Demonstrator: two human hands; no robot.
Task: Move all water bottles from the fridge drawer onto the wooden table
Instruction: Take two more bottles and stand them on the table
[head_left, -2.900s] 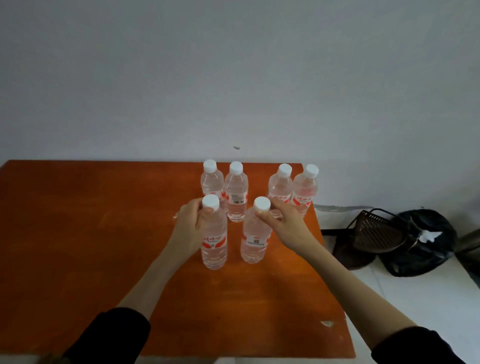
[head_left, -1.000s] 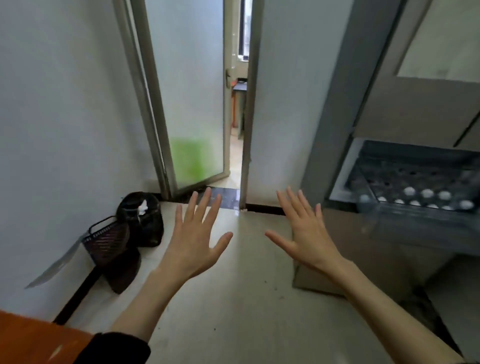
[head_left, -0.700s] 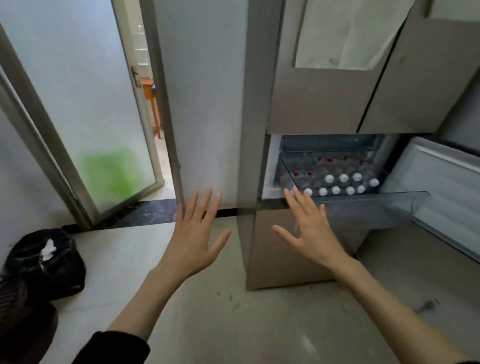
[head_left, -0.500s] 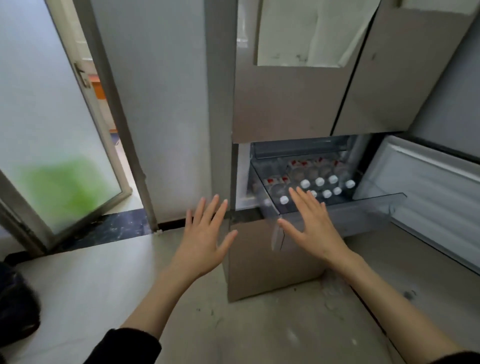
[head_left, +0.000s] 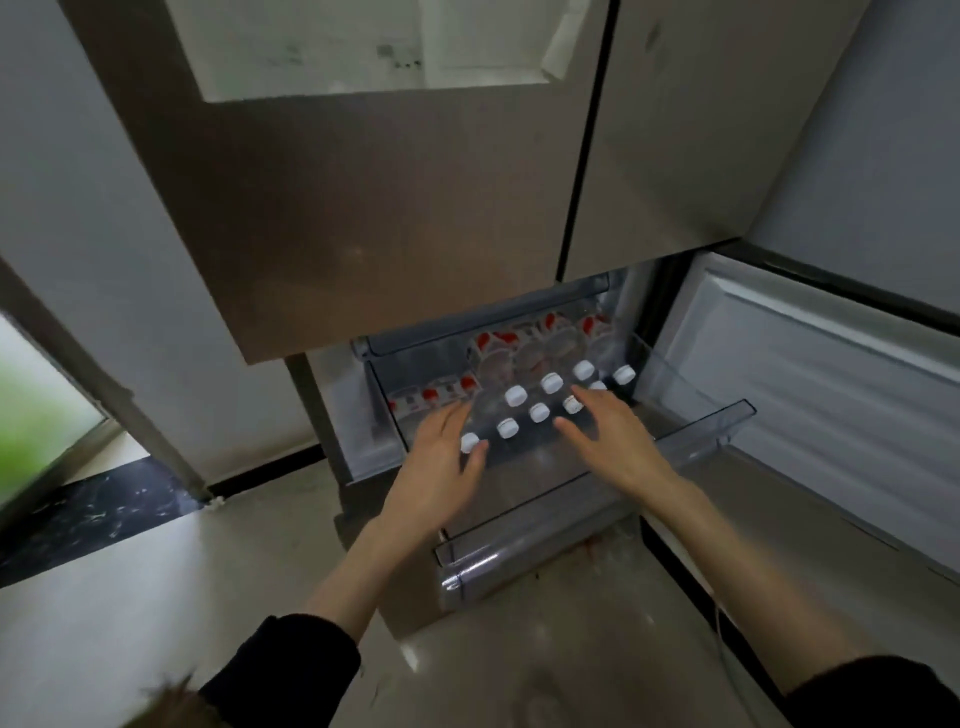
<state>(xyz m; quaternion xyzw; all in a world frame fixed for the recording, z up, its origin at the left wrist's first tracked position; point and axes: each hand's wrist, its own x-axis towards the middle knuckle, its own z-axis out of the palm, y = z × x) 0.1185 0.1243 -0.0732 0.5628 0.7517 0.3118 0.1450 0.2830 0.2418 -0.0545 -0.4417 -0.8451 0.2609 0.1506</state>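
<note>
hands (head_left: 441, 467) now over drawer (head_left: 597, 519), bottles (head_left: 540, 413) upright

Clear, glossy plastic fridge drawer (head_left: 597, 512), see-through at the front wall. Transparent plastic water bottles (head_left: 524, 400) with matt white caps and red-and-white printed labels. Brushed, satin-sheen metal-look fridge door (head_left: 363, 208) bearing a pale paper sheet (head_left: 332, 47). Smooth, slightly shiny floor (head_left: 130, 597). Dark matt cloth sleeves (head_left: 291, 660).

bottles (head_left: 540, 413): white caps, red-white labels | drawer (head_left: 691, 441): clear | sleeves (head_left: 291, 670): black
</note>
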